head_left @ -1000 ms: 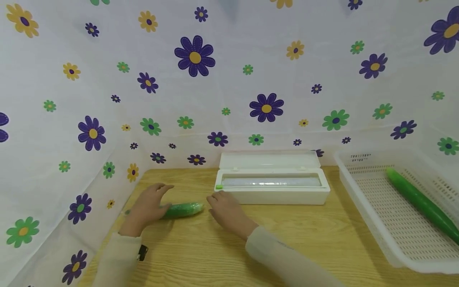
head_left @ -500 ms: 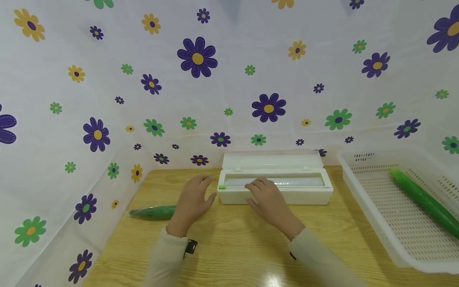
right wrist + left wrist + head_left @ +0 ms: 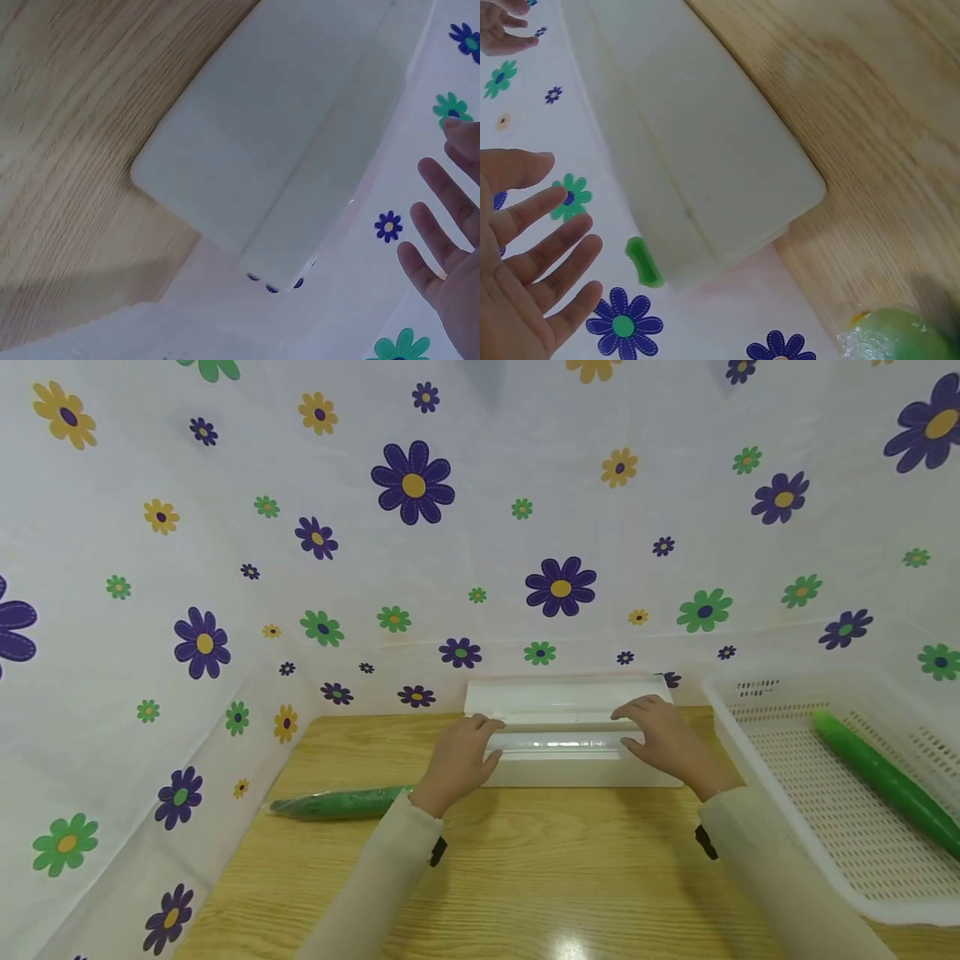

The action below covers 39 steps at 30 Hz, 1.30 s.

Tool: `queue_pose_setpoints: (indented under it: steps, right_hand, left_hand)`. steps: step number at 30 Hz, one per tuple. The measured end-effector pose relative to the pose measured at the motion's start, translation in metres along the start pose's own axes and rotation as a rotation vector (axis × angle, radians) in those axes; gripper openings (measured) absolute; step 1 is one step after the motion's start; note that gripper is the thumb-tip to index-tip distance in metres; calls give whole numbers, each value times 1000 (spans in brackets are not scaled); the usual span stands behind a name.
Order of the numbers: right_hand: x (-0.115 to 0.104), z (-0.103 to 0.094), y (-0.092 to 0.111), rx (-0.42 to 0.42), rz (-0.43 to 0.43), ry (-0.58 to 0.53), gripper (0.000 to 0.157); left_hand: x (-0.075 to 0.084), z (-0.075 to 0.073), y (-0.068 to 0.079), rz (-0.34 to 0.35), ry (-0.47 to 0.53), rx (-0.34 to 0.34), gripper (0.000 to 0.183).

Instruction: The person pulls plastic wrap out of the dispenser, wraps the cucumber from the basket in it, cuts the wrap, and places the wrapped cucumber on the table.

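Head view: at the far edge of the wooden table (image 3: 525, 877), a long white box (image 3: 555, 771) has its lid (image 3: 555, 697) tipped back, apparently leaving the roll of clear film (image 3: 558, 742) accessible. The left hand (image 3: 459, 760) and right hand (image 3: 663, 739) are at opposite ends, as if spanning it, fingers spread, pinching nothing. A film-wrapped cucumber (image 3: 337, 804) lies near the left edge, seemingly kept aside; the perforated basket (image 3: 768, 802) at right contains a bare cucumber (image 3: 892, 785). Flowered cloth (image 3: 480, 552) hangs behind and along the left.
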State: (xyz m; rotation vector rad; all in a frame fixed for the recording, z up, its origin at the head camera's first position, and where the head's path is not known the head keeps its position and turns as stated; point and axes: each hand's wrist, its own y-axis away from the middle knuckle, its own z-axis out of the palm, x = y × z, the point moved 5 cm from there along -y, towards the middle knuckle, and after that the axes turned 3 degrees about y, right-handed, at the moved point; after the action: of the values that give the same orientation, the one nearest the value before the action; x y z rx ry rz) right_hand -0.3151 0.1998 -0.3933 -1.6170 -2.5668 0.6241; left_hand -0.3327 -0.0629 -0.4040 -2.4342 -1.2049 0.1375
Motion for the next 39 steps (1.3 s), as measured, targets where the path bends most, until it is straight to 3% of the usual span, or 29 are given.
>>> queue_pose_setpoints:
  steps: [8, 12, 22, 31, 39]
  right_hand:
    - [29, 5, 3, -204, 66, -34, 35]
    - [35, 11, 1, -264, 108, -38, 43]
    - [34, 17, -2, -245, 57, 30, 35]
    - [33, 22, -8, -311, 72, 67, 25]
    - [35, 18, -5, -265, 50, 79, 10]
  left_hand:
    - [-15, 19, -15, -69, 25, -214, 39]
    - [-22, 22, -17, -112, 83, -269, 36]
    - [-27, 26, -17, -120, 91, -254, 26]
    - [-29, 23, -15, -125, 120, -231, 15]
    - [-28, 23, -16, -110, 116, -202, 11]
